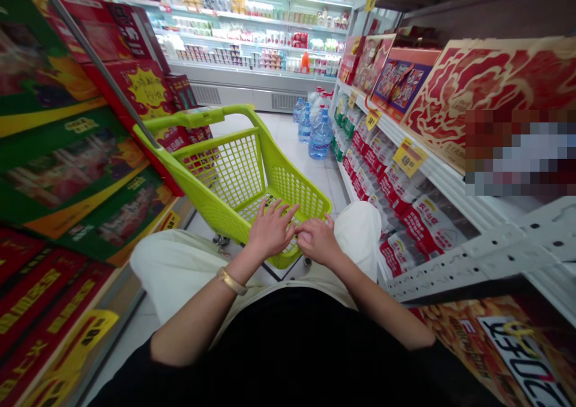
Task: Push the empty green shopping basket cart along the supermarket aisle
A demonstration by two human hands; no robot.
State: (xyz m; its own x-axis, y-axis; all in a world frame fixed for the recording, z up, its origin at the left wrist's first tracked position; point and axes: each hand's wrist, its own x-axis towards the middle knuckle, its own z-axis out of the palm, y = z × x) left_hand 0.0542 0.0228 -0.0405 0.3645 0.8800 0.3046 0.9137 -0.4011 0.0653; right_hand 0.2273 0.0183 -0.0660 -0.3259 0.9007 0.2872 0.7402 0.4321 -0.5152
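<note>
Closest in, a gold bracelet (231, 281) is sitting on the left wrist. The left hand (270, 230) is lying on the near rim of the green cart (234, 173) with fingers spread apart. The right hand (318, 240), touching it, is curling its fingers over the same rim. The cart is standing on the aisle floor just ahead of the knees, its handle nearly brushing the red boxes (148, 89) on the left. On the right shelf edge a yellow price tag (409, 158) is showing "49". Beyond, blue-labelled water bottles (320, 137) are narrowing the tiled floor before the chilled cabinet (252, 53)
</note>
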